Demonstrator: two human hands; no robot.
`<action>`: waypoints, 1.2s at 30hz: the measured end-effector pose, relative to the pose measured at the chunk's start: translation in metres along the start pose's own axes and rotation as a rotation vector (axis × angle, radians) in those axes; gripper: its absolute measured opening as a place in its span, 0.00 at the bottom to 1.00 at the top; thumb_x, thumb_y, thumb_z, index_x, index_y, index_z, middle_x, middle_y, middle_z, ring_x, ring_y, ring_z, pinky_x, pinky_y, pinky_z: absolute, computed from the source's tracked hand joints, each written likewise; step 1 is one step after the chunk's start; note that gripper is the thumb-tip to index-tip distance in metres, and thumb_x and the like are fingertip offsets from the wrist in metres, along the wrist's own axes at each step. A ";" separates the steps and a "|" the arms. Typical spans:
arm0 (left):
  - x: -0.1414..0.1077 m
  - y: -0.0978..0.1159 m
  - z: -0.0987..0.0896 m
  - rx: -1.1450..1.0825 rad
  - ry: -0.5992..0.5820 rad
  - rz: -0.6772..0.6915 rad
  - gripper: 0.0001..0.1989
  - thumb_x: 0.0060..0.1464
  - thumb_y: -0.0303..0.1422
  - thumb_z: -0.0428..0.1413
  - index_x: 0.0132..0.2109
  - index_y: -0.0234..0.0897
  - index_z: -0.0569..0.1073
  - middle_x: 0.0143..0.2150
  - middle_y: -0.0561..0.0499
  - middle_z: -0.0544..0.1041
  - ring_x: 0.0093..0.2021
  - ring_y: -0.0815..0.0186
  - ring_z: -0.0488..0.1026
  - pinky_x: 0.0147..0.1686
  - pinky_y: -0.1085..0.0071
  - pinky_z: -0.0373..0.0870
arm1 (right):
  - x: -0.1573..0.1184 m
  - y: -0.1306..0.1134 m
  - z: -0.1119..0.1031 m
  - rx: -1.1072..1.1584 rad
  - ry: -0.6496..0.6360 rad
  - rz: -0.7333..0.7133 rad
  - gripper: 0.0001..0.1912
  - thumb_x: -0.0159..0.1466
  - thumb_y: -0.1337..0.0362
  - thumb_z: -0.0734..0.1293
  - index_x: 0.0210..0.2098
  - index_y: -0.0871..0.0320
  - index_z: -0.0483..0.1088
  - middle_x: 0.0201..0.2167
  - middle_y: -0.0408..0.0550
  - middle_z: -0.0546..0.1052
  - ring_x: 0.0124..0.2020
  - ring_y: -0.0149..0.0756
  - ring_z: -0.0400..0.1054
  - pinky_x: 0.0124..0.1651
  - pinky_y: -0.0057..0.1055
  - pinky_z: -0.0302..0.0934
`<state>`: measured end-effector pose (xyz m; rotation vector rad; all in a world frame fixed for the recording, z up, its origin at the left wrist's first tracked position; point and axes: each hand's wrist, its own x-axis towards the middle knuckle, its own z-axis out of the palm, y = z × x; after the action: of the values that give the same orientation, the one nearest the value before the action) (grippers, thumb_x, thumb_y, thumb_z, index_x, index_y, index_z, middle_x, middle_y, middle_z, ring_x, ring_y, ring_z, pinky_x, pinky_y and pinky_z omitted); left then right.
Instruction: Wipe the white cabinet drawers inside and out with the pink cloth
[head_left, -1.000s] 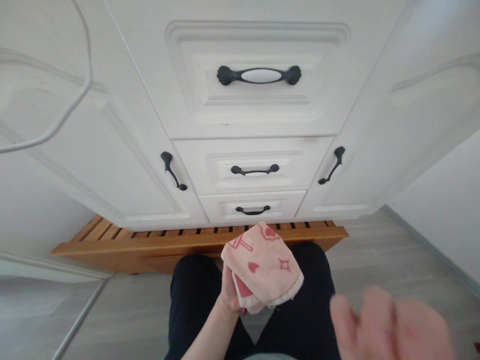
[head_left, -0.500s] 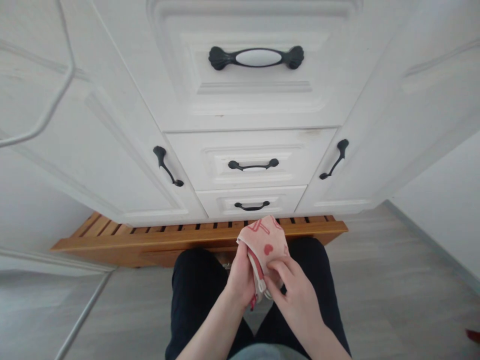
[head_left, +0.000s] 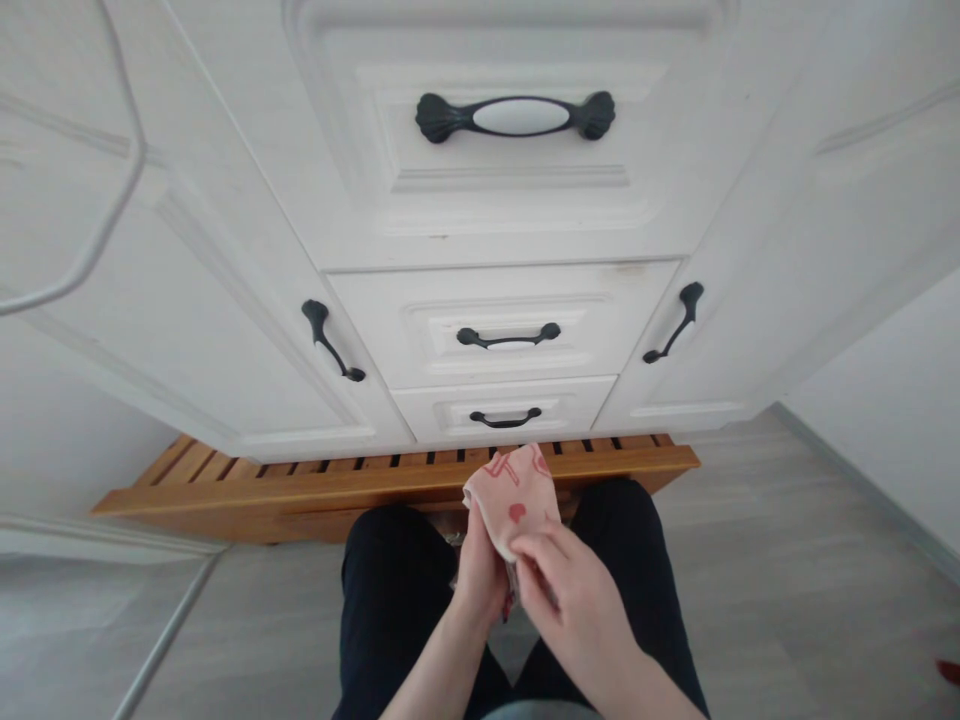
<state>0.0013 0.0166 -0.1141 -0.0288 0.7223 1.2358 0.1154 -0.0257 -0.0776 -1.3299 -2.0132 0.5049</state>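
A pink cloth (head_left: pixel 516 500) with red patterns and a heart hangs between my hands, above my knees. My left hand (head_left: pixel 480 572) is wrapped round its lower left side, and the fold covers part of those fingers. At the cloth's lower right edge, my right hand (head_left: pixel 566 585) pinches the fabric between thumb and fingers. Beneath the cloth a bit of dark red and pale material shows; what it is cannot be made out.
A white cabinet (head_left: pixel 517 215) with dark-handled drawers and doors stands ahead. Below it runs a slatted wooden bench (head_left: pixel 225 490). A white wire (head_left: pixel 124 180) curves at the upper left. My dark-trousered knees flank my hands.
The cloth's lower edge has come down over the opening that showed its red inside. My right hand has shifted slightly left and down, and its fingers now pinch that edge.
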 end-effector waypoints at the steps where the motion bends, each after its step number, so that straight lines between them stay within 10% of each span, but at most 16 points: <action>1: -0.001 0.003 0.000 -0.003 -0.039 -0.038 0.26 0.63 0.49 0.54 0.58 0.36 0.75 0.57 0.42 0.79 0.59 0.53 0.74 0.62 0.60 0.68 | -0.002 -0.003 0.004 0.046 -0.053 0.001 0.08 0.68 0.69 0.63 0.44 0.53 0.72 0.39 0.46 0.76 0.40 0.38 0.73 0.42 0.33 0.68; 4: -0.003 0.019 -0.001 0.011 -0.137 -0.221 0.28 0.60 0.51 0.55 0.57 0.35 0.76 0.56 0.41 0.79 0.62 0.49 0.72 0.64 0.55 0.64 | -0.008 0.001 0.007 0.221 -0.121 0.063 0.09 0.70 0.66 0.63 0.47 0.52 0.73 0.43 0.46 0.77 0.43 0.36 0.73 0.45 0.30 0.68; 10: -0.008 0.036 -0.001 0.016 -0.241 -0.425 0.28 0.57 0.52 0.56 0.52 0.33 0.79 0.52 0.39 0.82 0.64 0.43 0.69 0.66 0.49 0.59 | -0.010 0.050 -0.016 0.527 0.230 0.412 0.26 0.61 0.52 0.73 0.57 0.52 0.68 0.53 0.53 0.74 0.55 0.43 0.69 0.54 0.38 0.68; 15: -0.010 0.029 0.006 0.011 -0.332 -0.554 0.29 0.60 0.49 0.53 0.58 0.32 0.75 0.55 0.39 0.80 0.63 0.45 0.69 0.67 0.51 0.57 | -0.005 0.070 -0.030 1.050 -0.318 0.666 0.31 0.59 0.44 0.72 0.54 0.59 0.72 0.50 0.56 0.79 0.51 0.49 0.74 0.53 0.43 0.66; 22: -0.032 0.040 -0.027 0.080 -0.361 -0.554 0.31 0.62 0.53 0.49 0.59 0.33 0.74 0.55 0.36 0.79 0.63 0.46 0.70 0.65 0.50 0.61 | -0.007 0.074 -0.023 1.055 -0.334 0.636 0.28 0.58 0.46 0.73 0.50 0.59 0.74 0.46 0.51 0.80 0.49 0.47 0.73 0.51 0.38 0.64; 27: -0.048 0.040 -0.042 0.265 -0.380 -0.347 0.29 0.50 0.43 0.67 0.58 0.42 0.75 0.54 0.40 0.80 0.61 0.46 0.73 0.62 0.52 0.65 | -0.009 0.073 -0.030 1.231 -0.407 0.660 0.30 0.57 0.51 0.76 0.55 0.55 0.73 0.51 0.52 0.79 0.53 0.47 0.73 0.55 0.40 0.64; 31: -0.054 0.034 -0.018 0.369 -0.306 -0.187 0.28 0.44 0.29 0.71 0.54 0.40 0.79 0.48 0.41 0.83 0.54 0.48 0.78 0.59 0.54 0.69 | -0.009 0.078 -0.031 1.371 -0.281 0.674 0.28 0.51 0.55 0.79 0.50 0.54 0.76 0.46 0.50 0.81 0.47 0.44 0.76 0.50 0.37 0.65; 36: -0.046 0.037 0.017 0.401 -0.195 0.166 0.16 0.49 0.34 0.68 0.46 0.37 0.83 0.55 0.39 0.79 0.59 0.47 0.73 0.61 0.56 0.68 | -0.006 0.072 0.013 1.637 -0.104 0.668 0.41 0.56 0.24 0.58 0.50 0.48 0.76 0.54 0.50 0.79 0.57 0.49 0.71 0.56 0.47 0.65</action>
<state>-0.0285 -0.0024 -0.0646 0.4842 0.8006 1.2106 0.1551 -0.0011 -0.1340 -0.7325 -0.5255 1.9344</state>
